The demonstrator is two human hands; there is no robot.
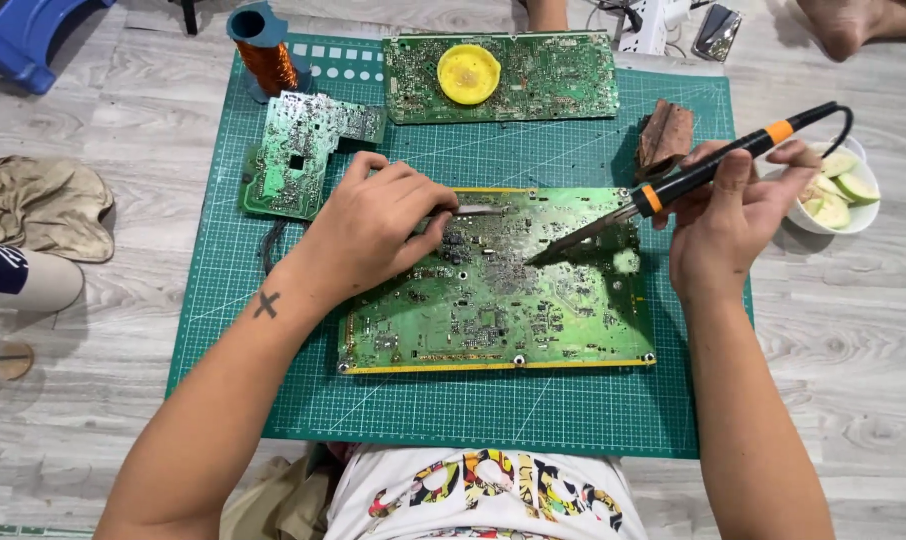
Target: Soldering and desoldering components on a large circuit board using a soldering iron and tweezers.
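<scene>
A large green circuit board (493, 310) lies in the middle of a green cutting mat (443, 405). My right hand (728, 215) grips a black and orange soldering iron (693, 178), whose tip touches the board near its centre. My left hand (373, 225) rests on the board's upper left part and pinches metal tweezers (473, 211) that point right toward the iron's tip.
A smaller green board (293, 155) and a long board with a yellow disc (468, 73) lie at the mat's far side. A copper wire coil (266, 60), a brown sponge (665, 135), a white bowl of fruit slices (838, 190), a power strip (653, 22) and a beige cloth (43, 205) surround the mat.
</scene>
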